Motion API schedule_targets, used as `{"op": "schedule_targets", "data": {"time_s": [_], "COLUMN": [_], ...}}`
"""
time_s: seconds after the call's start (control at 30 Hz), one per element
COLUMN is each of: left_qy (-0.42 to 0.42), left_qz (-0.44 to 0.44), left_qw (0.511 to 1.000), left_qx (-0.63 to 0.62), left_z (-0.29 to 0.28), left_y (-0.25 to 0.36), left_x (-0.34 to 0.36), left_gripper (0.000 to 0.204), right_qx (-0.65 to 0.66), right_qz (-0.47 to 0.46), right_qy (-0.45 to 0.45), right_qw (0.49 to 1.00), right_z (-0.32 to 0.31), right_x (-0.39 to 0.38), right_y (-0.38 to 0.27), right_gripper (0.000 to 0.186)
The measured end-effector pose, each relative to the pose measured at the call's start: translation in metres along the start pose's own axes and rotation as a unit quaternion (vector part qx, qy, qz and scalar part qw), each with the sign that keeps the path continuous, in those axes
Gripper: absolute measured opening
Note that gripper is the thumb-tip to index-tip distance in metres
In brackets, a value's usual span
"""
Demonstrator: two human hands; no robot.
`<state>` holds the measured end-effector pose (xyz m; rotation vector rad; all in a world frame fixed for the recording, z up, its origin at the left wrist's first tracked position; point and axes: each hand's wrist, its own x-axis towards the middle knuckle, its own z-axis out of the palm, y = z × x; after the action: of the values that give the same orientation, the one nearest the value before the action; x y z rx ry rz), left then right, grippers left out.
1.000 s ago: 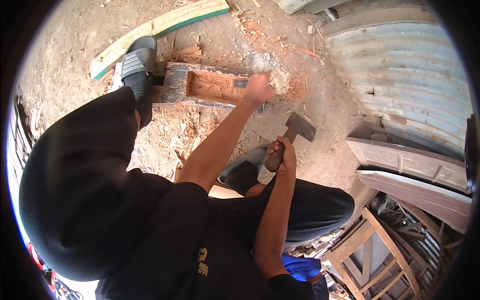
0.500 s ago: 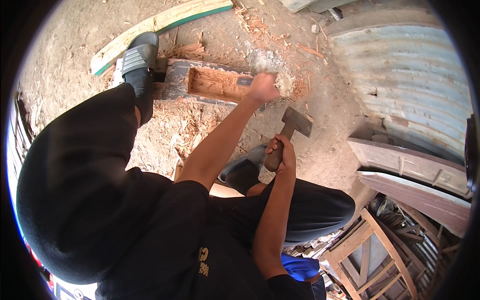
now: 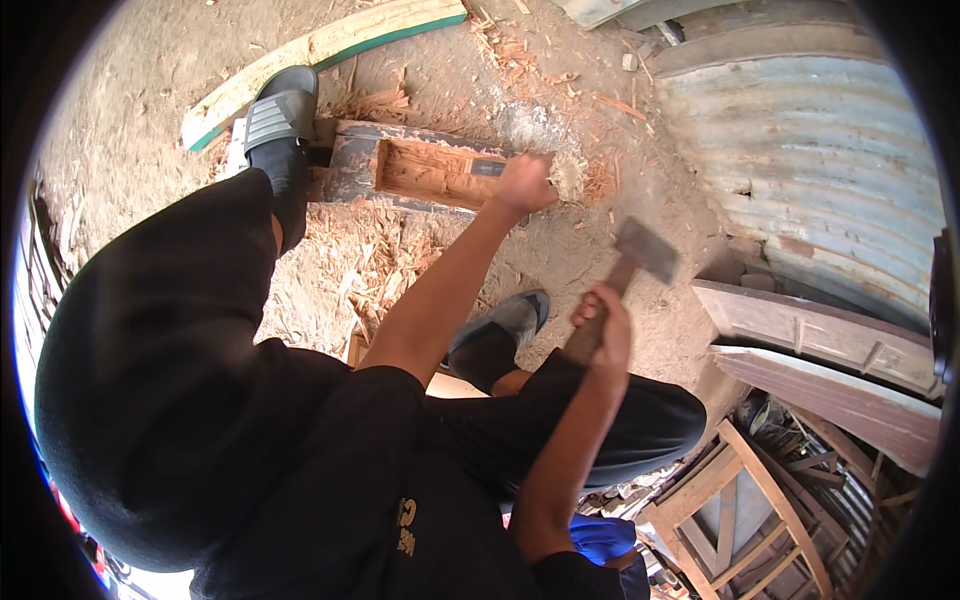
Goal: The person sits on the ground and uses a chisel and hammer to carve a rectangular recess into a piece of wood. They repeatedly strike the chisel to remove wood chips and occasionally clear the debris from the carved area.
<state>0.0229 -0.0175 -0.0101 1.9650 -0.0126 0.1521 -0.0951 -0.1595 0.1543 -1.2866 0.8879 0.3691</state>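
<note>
A wooden block (image 3: 350, 150) with worn dark paint lies on the ground, a long rectangular recess (image 3: 425, 172) cut into its top. My left hand (image 3: 525, 184) is closed in a fist over the block's right end. It grips what looks like a chisel, whose flat dark blade (image 3: 487, 167) reaches into the recess; the fist hides most of its handle. Away to the right, my right hand (image 3: 606, 318) wraps round the wooden handle of a hammer. The blocky hammer head (image 3: 647, 250) is raised, tilted, and apart from the chisel.
Wood chips (image 3: 385, 255) litter the ground round the block. My left sandal (image 3: 282, 112) is beside its left end. Behind it lies a green-edged plank (image 3: 330, 45). Corrugated metal sheeting (image 3: 800, 160), leaning boards (image 3: 820, 325) and a wooden frame (image 3: 745, 500) stand at the right.
My right hand has swung the hammer to the right, away from the block. My left hand stays at the block's right end, almost unmoved.
</note>
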Motion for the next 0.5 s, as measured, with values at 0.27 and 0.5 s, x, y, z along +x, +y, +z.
{"op": "schedule_targets", "data": {"time_s": [0.27, 0.5], "left_qy": [-0.011, 0.012], "left_qz": [-0.056, -0.029], "left_qw": [0.998, 1.000], "left_qx": [-0.004, -0.002], "left_z": [-0.006, 0.001], "left_y": [0.005, 0.006], "left_x": [0.007, 0.008], "left_gripper": [0.026, 0.028], "right_qx": [0.007, -0.401], "right_qz": [-0.419, -0.257], "right_qy": [0.049, 0.100], "right_qw": [0.907, 0.873], "right_z": [0.020, 0.052], "right_x": [-0.097, 0.003], "right_y": [-0.181, -0.012], "right_gripper": [0.022, 0.021]}}
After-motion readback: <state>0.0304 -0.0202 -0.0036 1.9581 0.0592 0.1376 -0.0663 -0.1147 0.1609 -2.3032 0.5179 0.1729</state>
